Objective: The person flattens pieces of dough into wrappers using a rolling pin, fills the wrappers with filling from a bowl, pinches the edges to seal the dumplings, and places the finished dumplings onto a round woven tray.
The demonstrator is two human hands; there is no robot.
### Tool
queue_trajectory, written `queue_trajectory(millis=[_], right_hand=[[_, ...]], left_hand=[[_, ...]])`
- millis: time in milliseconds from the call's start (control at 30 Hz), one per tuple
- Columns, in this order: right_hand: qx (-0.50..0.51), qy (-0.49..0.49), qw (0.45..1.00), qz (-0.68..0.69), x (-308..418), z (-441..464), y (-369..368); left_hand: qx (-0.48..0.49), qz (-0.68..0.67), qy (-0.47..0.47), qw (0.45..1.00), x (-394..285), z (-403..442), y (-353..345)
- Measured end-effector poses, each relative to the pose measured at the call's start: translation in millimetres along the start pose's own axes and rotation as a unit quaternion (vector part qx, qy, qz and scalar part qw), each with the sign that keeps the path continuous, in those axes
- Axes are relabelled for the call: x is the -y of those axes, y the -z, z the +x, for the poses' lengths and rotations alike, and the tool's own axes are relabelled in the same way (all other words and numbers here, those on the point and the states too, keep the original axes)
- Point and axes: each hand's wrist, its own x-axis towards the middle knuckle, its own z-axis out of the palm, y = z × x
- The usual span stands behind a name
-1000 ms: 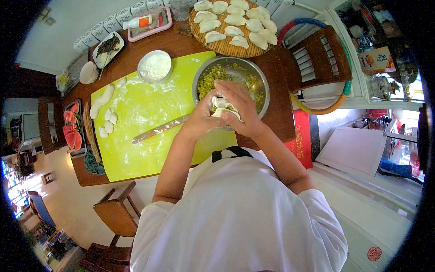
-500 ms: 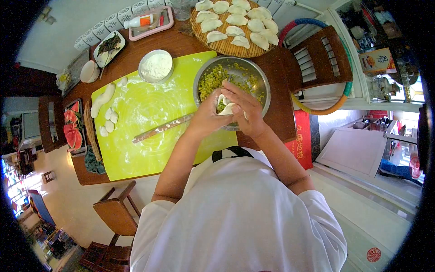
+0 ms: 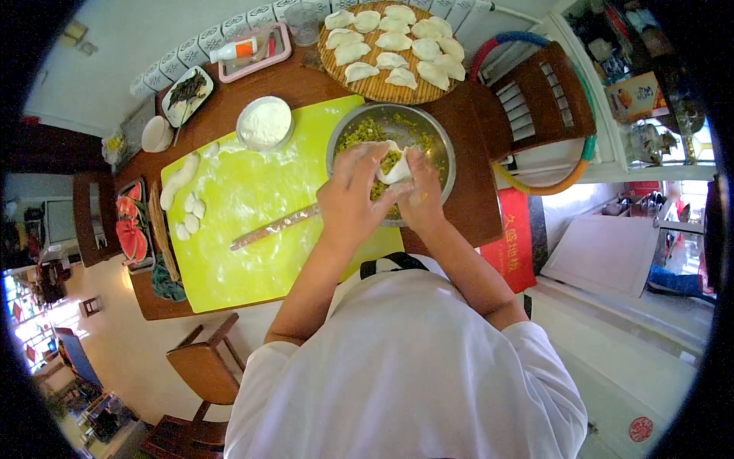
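A white dumpling wrapper (image 3: 395,170) with green filling showing inside is held between my two hands, over the near part of a steel bowl (image 3: 449,170) of chopped yellow-green filling. My left hand (image 3: 352,191) grips its left edge, fingers bent toward it. My right hand (image 3: 422,191) pinches the right side of the wrapper. To the left, a rolling pin (image 3: 274,228) lies on the floured green mat (image 3: 252,183), its right end close to my left hand. Behind the bowl, several folded dumplings (image 3: 393,41) rest on a round woven tray (image 3: 336,69).
A flour bowl (image 3: 264,124) stands at the mat's back edge. Dough pieces (image 3: 191,214) and a dough roll (image 3: 180,182) lie on its left. Watermelon slices (image 3: 131,229) are at the far left. A wooden chair (image 3: 202,367) stands by the near edge.
My hands have shifted slightly up and right and spread a little, so the wrapper and its filling show more. The view has tilted slightly.
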Motion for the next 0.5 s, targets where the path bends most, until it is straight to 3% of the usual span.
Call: queue_trajectory(millis=[100,200,300,400,467,500], right_hand=[[-0.090,0.123,0.988,-0.032,-44.4,5.9,-9.1],[-0.024,0.104,0.992,0.063,-46.1,2.9,-6.1],[0.017,0.105,0.992,-0.063,-50.8,-1.3,-0.3],[0.050,0.122,0.991,-0.010,-9.6,-9.6,-3.5],[-0.040,0.218,0.961,-0.165,-11.3,-12.0,-5.6],[-0.039,0.219,0.961,-0.164,-13.6,-11.4,-4.9]], left_hand=[[-0.078,0.043,-0.078,0.993,6.9,-3.3,-0.1],[-0.099,0.058,-0.092,0.989,7.5,-5.6,2.4],[-0.100,0.088,-0.133,0.982,9.9,-5.1,3.5],[-0.099,0.112,-0.145,0.978,10.8,-6.0,5.2],[-0.097,0.108,-0.166,0.975,16.2,-6.6,3.3],[-0.098,0.109,-0.165,0.975,14.2,-7.2,4.1]])
